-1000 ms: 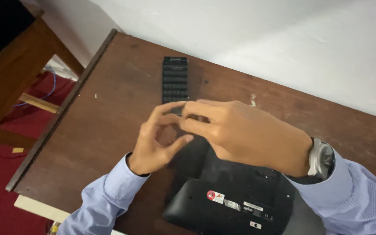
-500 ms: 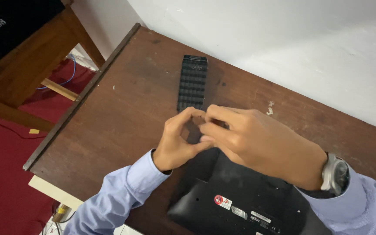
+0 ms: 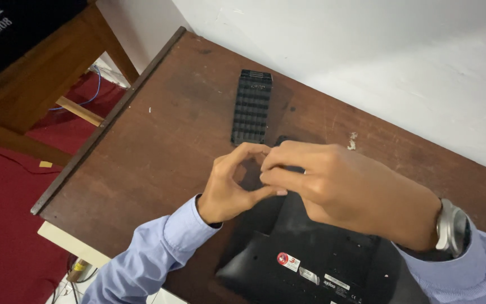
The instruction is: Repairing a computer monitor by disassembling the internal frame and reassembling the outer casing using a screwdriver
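Wooden furniture (image 3: 7, 107) and red floor covering (image 3: 1, 225) are seen at the far left, beyond the edge of the brown surface (image 3: 142, 169). The left hand (image 3: 229, 188) is positioned next, its thumb and forefinger curled into a ring so that the tips meet those of the other hand; whether a small part is pinched there cannot be told, since the contact point is covered. A black ribbed panel (image 3: 251, 107) lies flat on the surface just beyond both hands, apart from them, with its long axis running away from the person toward the white wall (image 3: 395, 56). The left hand is slightly nearer to it. The right hand (image 3: 333, 188), worn with a wristwatch (image 3: 451, 228), is closed at the fingertips against the left fingertips, directly above the upper end of a black electronic device (image 3: 316, 264). This device lies back side up on the near part of the surface, beneath and below both hands, with small labels visible on its casing. Its narrower neck extends upward under the joined fingertips.
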